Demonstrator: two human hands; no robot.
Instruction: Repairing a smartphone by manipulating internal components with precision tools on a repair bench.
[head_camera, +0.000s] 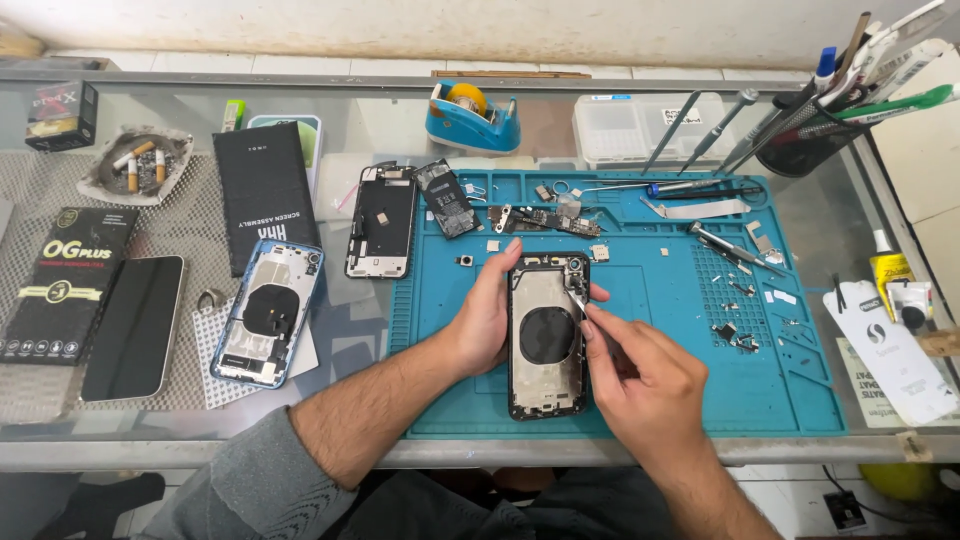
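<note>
An opened phone housing (546, 338) with a dark round coil lies upright on the blue work mat (690, 390). My left hand (484, 318) grips its left edge, fingers curled over the top corner. My right hand (640, 375) pinches metal tweezers (577, 298), whose tips touch the housing's upper right, near the camera cutout. Both forearms come in from the bottom edge of the view.
A second blue-rimmed housing (268, 312) and a dark phone (133, 326) lie at the left. A black phone frame (381, 221), a battery (446, 198), a logic board (540, 218), screwdrivers (728, 246), small screws, a tape dispenser (472, 118), a tool cup (812, 135) and boxes surround the mat.
</note>
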